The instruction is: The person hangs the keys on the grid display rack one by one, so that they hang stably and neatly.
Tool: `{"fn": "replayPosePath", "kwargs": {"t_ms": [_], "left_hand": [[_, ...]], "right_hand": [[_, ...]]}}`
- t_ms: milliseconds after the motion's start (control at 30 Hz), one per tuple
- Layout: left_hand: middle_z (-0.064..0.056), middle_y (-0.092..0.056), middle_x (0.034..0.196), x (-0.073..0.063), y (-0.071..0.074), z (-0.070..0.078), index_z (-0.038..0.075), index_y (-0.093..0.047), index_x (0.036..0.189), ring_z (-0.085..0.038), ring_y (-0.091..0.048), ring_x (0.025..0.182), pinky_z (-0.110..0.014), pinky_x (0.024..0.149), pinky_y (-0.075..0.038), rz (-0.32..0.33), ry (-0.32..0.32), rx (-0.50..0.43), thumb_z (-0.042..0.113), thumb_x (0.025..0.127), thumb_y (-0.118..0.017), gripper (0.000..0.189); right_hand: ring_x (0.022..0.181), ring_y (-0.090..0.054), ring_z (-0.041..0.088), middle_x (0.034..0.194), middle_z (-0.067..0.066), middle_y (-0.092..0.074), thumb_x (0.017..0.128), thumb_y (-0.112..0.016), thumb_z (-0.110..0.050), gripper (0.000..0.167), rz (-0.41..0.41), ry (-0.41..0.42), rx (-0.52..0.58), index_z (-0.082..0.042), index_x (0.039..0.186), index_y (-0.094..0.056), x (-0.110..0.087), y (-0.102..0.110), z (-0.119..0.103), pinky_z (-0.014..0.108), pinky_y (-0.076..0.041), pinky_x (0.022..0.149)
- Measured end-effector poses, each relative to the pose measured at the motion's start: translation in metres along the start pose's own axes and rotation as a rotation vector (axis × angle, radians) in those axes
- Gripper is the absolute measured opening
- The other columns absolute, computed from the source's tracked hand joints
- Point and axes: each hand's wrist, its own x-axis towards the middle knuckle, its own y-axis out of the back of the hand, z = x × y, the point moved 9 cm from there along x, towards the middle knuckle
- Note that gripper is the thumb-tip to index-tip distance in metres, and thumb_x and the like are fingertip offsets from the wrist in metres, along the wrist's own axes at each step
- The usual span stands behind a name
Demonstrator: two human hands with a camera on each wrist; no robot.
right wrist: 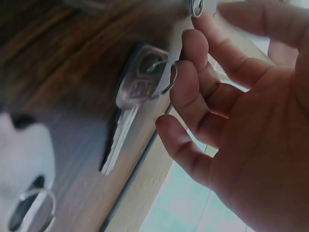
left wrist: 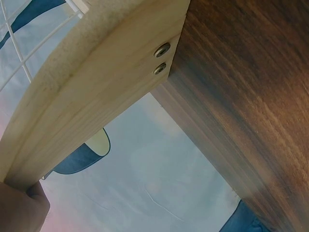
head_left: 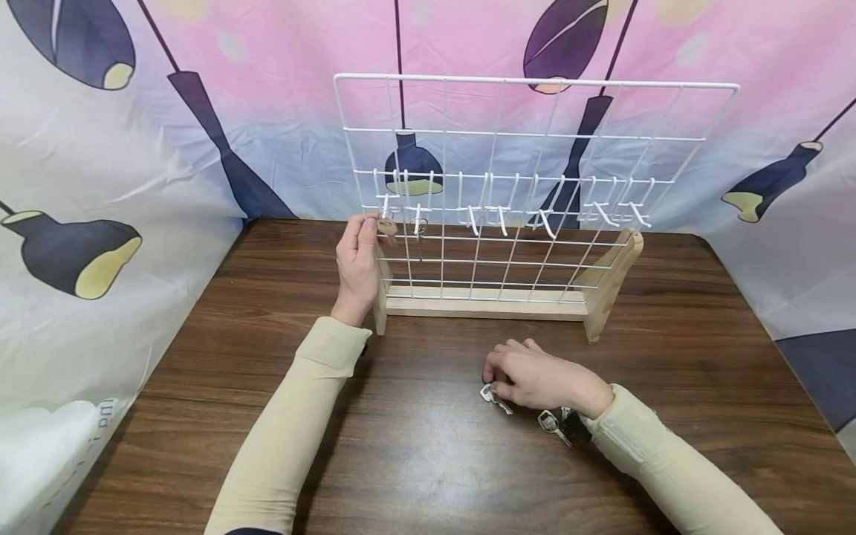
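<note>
Fronting cloth [head_left: 287, 96], brown table [head_left: 414, 438] bears keys [head_left: 554, 428]

Left grip [head_left: 357, 261] farther forward, right grip [head_left: 540, 377] nearer, fingers [right wrist: 185, 94] curled

Brown wood-grain table [head_left: 401, 446] carries a wood-footed white wire rack [head_left: 486, 305], standing twd. the rear. In front, R of ctr., at least one metal key [head_left: 553, 426] lies on the surface; 2nd key [head_left: 496, 399] shows nearby, contact w/ tabletop unclear.
</note>
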Motion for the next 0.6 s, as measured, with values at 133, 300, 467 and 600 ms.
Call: {"fn": "replayPosePath", "kwargs": {"t_ms": [133,300,467,600], "left_hand": [[0.001,-0.062,0.087,0.0,-0.001,0.0,-0.016,-0.052,0.103,-0.031,-0.057,0.072,-0.036,0.07,-0.051,-0.004,0.007,-0.023,0.007,0.105,-0.035,0.029],[0.007,-0.063,0.087,0.0,-0.003,0.014,-0.017,-0.053,0.101,-0.022,-0.057,0.073,-0.028,0.071,-0.05,-0.003,0.017,0.012,-0.002,0.103,-0.034,0.024],[-0.014,-0.06,0.08,0.001,-0.008,0.03,-0.017,-0.051,0.098,-0.014,-0.055,0.071,-0.027,0.068,-0.048,-0.013,0.011,0.015,-0.004,0.102,-0.032,0.024],[-0.01,-0.062,0.081,0.001,-0.008,0.031,-0.02,-0.049,0.099,-0.017,-0.057,0.072,-0.031,0.069,-0.049,-0.01,0.009,-0.01,-0.005,0.102,-0.032,0.023]], "right_hand": [[0.086,-0.043,0.01,0.079,-0.012,-0.049,0.085,-0.075,-0.028,0.017,-0.004,-0.013,-0.006,-0.024,0.087,-0.059,0.001,-0.001,-0.002,0.044,-0.036,0.083],[0.084,-0.043,0.01,0.076,-0.011,-0.048,0.081,-0.078,-0.027,0.02,0.008,-0.018,-0.021,-0.024,0.083,-0.058,0.001,-0.001,-0.002,0.041,-0.035,0.08],[0.082,-0.043,0.01,0.075,-0.011,-0.049,0.081,-0.078,-0.027,0.021,-0.004,-0.034,0.003,-0.024,0.083,-0.058,0.002,-0.001,-0.001,0.047,-0.036,0.084],[0.081,-0.044,0.009,0.075,-0.012,-0.05,0.08,-0.078,-0.028,0.021,-0.018,-0.046,0.026,-0.023,0.083,-0.058,0.002,-0.002,0.001,0.046,-0.036,0.085]]}}
